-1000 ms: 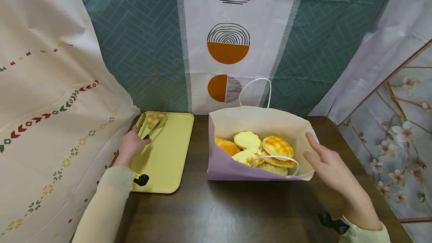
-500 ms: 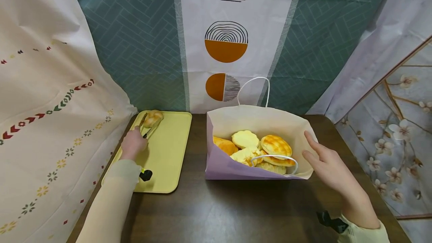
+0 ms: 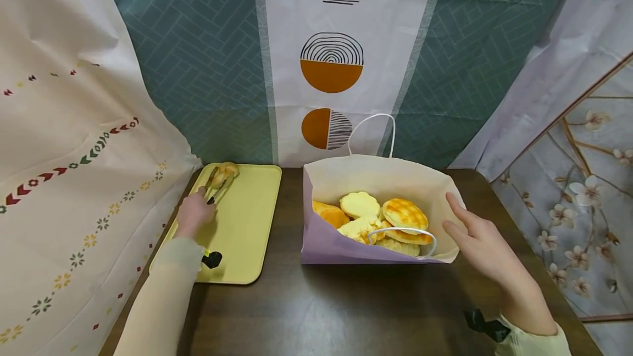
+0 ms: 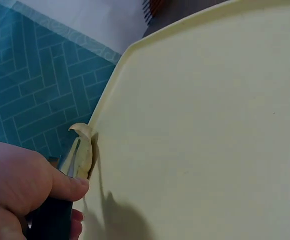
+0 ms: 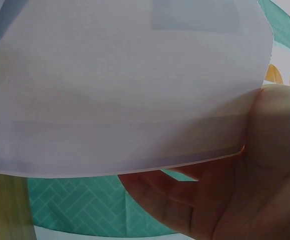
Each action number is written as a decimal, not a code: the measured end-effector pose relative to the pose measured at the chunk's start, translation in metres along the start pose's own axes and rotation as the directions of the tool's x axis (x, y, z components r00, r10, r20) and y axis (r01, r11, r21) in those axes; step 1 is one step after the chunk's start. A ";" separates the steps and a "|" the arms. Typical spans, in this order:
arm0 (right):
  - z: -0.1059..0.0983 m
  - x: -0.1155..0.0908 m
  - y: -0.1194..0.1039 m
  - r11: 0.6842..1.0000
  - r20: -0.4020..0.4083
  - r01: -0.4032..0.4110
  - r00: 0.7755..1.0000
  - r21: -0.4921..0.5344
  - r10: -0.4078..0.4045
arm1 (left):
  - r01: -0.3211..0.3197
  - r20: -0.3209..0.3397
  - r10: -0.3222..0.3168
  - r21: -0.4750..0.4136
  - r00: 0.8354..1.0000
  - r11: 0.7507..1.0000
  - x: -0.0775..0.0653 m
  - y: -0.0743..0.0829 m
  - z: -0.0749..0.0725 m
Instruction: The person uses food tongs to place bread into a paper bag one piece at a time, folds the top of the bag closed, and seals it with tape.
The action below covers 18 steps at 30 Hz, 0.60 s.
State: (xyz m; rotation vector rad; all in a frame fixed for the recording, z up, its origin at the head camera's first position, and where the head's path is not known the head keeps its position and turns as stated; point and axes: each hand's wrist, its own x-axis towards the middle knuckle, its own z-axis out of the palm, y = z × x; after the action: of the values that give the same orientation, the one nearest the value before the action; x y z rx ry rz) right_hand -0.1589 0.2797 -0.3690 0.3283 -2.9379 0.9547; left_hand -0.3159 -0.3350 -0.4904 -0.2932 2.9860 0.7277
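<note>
On the left, my left hand (image 3: 194, 214) grips a pair of tongs (image 3: 211, 200) with dark handles. The tong ends lie on both sides of a small golden bread roll (image 3: 227, 172) at the far left corner of the yellow tray (image 3: 247, 235). In the left wrist view the roll is partly hidden by my thumb and the tongs. My right hand (image 3: 487, 246) rests against the right rim of a purple paper bag (image 3: 351, 251), its index finger and thumb straight and reaching inside. Several breads (image 3: 405, 214) fill the open bag.
A dark wooden table (image 3: 316, 312) carries tray and bag, with the bag right of the tray. White rope handles (image 3: 394, 136) stick up at the bag's back and droop over its front. Patterned cloths (image 3: 222, 70) hang behind and at both sides.
The tong arms have come closer around the bread roll, and my left hand has moved slightly. The head view has shifted a little; my right hand keeps its place at the bag.
</note>
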 end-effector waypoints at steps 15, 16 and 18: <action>0.000 0.001 0.000 1.000 -0.003 -0.005 1.000 -0.008 0.005 | -0.065 0.016 0.070 -0.199 0.997 0.978 -0.020 0.010 -0.004; 0.000 0.001 0.001 1.000 -0.003 -0.005 1.000 -0.008 0.005 | -0.070 0.015 0.075 -0.218 0.997 0.974 -0.023 0.012 -0.004; 0.000 0.002 0.001 1.000 -0.003 -0.005 1.000 -0.008 0.005 | -0.084 0.006 0.088 -0.249 0.996 0.965 -0.029 0.018 -0.006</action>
State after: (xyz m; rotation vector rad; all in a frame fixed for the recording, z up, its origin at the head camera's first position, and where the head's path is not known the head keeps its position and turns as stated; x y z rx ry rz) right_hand -0.1606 0.2798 -0.3695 0.3186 -2.9408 0.9424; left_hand -0.2911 -0.3171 -0.4742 -0.1666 2.9056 1.1110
